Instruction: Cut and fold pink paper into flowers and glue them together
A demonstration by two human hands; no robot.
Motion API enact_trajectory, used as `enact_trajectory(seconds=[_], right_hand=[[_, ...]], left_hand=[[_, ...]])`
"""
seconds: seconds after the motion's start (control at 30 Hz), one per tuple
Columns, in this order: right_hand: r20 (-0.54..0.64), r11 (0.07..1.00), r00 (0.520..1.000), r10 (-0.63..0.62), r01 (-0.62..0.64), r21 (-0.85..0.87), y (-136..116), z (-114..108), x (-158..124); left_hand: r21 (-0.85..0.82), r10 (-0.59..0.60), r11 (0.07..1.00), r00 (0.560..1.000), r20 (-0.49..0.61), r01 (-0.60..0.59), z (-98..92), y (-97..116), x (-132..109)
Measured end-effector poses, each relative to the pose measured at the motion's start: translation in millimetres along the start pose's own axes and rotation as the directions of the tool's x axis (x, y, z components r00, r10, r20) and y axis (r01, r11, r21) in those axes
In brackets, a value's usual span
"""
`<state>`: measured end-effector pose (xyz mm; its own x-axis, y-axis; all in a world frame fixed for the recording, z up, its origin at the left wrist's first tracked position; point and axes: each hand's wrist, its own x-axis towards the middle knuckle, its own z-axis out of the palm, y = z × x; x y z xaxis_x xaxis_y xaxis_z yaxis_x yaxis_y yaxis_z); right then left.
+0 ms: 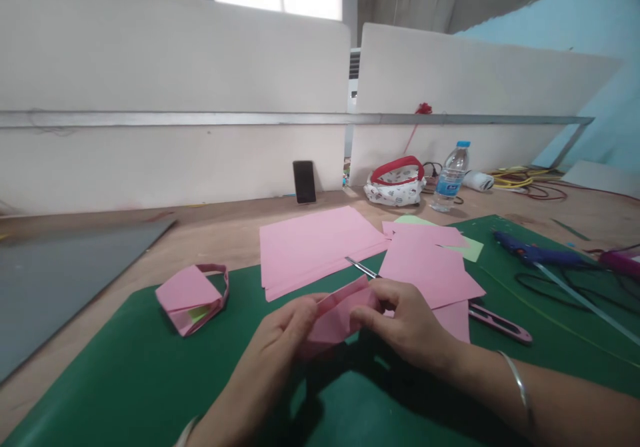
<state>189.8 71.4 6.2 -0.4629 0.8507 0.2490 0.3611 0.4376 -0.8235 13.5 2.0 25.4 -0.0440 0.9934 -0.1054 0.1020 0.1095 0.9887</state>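
Note:
Between my two hands is a folded piece of pink paper (336, 320), held just above the green cutting mat (120, 373). My left hand (285, 330) pinches its left end, thumb on top. At the right end, my right hand (400, 313) grips the paper between thumb and fingers. A small folded pink paper bag (187, 293) with a strip handle and a bit of green inside lies to the left. Beyond my hands lies a stack of pink sheets (315, 243). Cut pink pieces (425, 267) lie to the right, over a pink utility knife (503, 323).
A blue glue gun (540, 250) with its cord lies at right. Along the back stand a phone (305, 182), a white pouch with red trim (395, 183) and a water bottle (451, 179). A grey board (65, 273) lies left; white panels (175, 80) rise behind.

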Motion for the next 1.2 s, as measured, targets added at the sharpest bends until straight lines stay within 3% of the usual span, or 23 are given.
enact_trajectory(seconds=[0.07, 0.2, 0.3, 0.6, 0.8, 0.9, 1.03, 1.2], right_hand=[[0.003, 0.999, 1.0, -0.009, 0.009, -0.035, -0.1, 0.0, 0.5], [0.057, 0.998, 0.998, 0.025, -0.022, -0.053, -1.0, -0.2, -0.1], [0.084, 0.998, 0.995, 0.045, -0.041, -0.042, -2.6, -0.9, -0.9], [0.039, 0.999, 0.999, 0.025, -0.024, -0.027, -1.1, -1.4, 0.3], [0.039, 0.994, 0.994, 0.098, -0.096, -0.049, 1.9, -2.0, -0.7], [0.068, 0.999, 0.997, -0.028, 0.03, -0.024, 2.2, -3.5, 0.0], [0.173, 0.958, 0.95, -0.26, 0.276, -0.077, -2.2, -6.1, -0.2], [0.177, 0.962, 0.959, -0.22, 0.243, -0.124, -4.8, -6.0, -1.8]], left_hand=[[0.088, 0.025, 0.996, 0.999, 0.04, -0.028, -0.1, -0.8, 1.1], [0.19, 0.025, 0.982, 0.998, -0.053, -0.014, 2.8, -1.9, 1.2], [0.218, 0.002, 0.976, 0.999, -0.046, 0.009, 3.2, -2.9, 1.0], [0.422, 0.107, 0.903, 0.993, -0.049, -0.076, 3.0, -4.6, -0.2], [0.482, 0.147, 0.867, 0.989, -0.005, -0.127, 1.2, -4.3, -1.3], [0.541, 0.139, 0.829, 0.989, 0.046, -0.142, -0.6, -6.1, -1.1], [0.586, 0.16, 0.793, 0.985, 0.063, -0.167, -1.0, -6.4, -0.9], [0.571, 0.222, 0.79, 0.972, 0.073, -0.223, -1.6, -4.2, 1.5]])
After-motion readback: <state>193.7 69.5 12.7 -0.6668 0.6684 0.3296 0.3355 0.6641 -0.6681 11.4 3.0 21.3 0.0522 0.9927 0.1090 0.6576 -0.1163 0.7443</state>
